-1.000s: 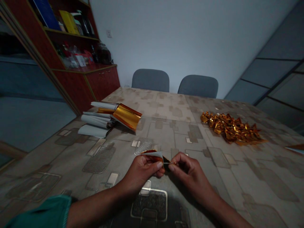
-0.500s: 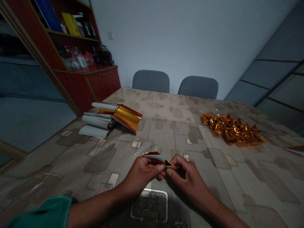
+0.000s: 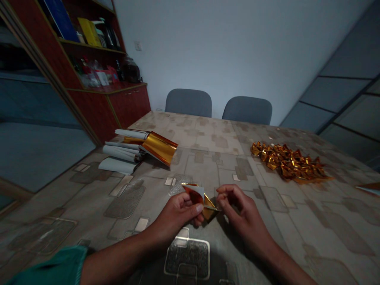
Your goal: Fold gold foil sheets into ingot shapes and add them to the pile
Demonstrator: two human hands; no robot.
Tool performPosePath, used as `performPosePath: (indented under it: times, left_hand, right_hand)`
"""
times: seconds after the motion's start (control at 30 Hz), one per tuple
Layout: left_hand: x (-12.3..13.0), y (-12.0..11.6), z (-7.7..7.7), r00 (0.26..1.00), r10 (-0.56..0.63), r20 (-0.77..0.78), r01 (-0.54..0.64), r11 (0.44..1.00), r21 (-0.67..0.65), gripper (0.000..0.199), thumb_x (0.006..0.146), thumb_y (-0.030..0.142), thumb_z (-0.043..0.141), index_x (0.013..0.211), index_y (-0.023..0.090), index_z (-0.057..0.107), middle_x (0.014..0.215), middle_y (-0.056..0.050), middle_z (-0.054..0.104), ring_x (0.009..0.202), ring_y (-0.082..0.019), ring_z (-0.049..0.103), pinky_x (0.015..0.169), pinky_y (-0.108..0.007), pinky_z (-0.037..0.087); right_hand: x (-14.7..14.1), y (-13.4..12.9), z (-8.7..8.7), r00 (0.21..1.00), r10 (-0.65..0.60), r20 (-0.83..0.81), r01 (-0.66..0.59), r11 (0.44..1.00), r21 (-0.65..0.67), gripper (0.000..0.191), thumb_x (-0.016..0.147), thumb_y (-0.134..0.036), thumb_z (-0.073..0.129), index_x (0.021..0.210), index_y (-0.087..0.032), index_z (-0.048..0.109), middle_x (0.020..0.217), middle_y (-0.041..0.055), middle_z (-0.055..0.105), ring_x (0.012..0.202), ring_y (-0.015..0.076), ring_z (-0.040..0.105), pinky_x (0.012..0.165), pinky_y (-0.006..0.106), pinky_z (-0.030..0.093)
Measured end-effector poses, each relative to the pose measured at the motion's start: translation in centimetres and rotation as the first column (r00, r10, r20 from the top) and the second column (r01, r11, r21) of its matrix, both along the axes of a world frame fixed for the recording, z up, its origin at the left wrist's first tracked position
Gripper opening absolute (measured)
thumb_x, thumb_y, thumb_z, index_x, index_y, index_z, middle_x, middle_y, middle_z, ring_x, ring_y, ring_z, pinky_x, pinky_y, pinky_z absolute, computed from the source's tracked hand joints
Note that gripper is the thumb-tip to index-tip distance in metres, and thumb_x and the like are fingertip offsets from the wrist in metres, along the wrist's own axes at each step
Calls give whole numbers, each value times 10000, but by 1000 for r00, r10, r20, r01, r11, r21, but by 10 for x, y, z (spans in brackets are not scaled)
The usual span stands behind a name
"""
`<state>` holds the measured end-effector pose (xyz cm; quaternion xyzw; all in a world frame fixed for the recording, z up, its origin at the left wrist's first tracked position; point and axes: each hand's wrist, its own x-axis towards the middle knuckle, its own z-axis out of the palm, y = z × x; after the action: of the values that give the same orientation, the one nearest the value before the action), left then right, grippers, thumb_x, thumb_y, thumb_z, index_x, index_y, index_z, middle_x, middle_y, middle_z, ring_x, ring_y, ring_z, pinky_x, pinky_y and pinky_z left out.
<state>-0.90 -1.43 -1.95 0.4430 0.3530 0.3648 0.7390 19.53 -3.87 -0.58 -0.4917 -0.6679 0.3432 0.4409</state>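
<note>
My left hand (image 3: 185, 209) pinches a small folded piece of gold foil paper (image 3: 210, 213), whose pale backing shows on one flap. Just right of the piece is my right hand (image 3: 237, 204), its thumb and forefinger parted beside the foil's right tip, with nothing between them. A stack of gold paper sheets (image 3: 160, 147) with pale undersides lies to the left on the table. Several crumpled-looking folded gold pieces (image 3: 292, 162) sit in a cluster on the right.
The patterned tablecloth (image 3: 204, 134) covers the table. Two grey chairs (image 3: 188, 102) stand at its far side. A red cabinet (image 3: 130, 101) with shelves is at the back left. Another gold sheet (image 3: 369, 189) lies at the right edge.
My right hand has let go of the foil piece and moved slightly right. The piece now shows more of its gold side, its pointed part lower and more open to view.
</note>
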Motion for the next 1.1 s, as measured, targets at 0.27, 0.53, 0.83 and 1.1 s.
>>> performPosePath:
  times: [0.27,0.53,0.83,1.1]
  left_hand:
    - [-3,-3,1,973,-209,102,222,964,-144,512,720,373,872,1033,173,521,744,-5,697,544,-85,603,561,-205,471]
    - [-6,-1,2,948,-306,88,317,935,-160,519,689,399,885,1008,175,543,725,9,687,527,-81,585,523,-189,430]
    - [-4,-3,-1,955,-262,136,283,944,-168,508,688,408,895,878,204,469,626,32,661,478,-79,566,485,-173,409]
    - [-1,-4,-1,973,-227,41,230,971,-67,442,737,519,836,854,169,593,621,11,653,520,-102,577,559,-224,460]
  right_hand:
    - [8,-1,2,875,52,482,-291,851,436,498,936,-99,581,1373,-331,531,1472,121,427,1326,310,445,1021,484,473]
    - [8,-3,5,851,125,510,-363,841,400,631,920,4,487,1461,-318,443,1532,112,345,1381,276,388,1077,451,443]
    - [4,-1,10,870,164,465,-361,854,374,69,985,-212,600,981,-259,650,1323,84,557,1218,276,493,1007,450,443]
    - [2,3,11,888,172,427,-338,873,351,93,958,-174,617,969,-258,653,1051,37,686,1012,237,579,907,418,418]
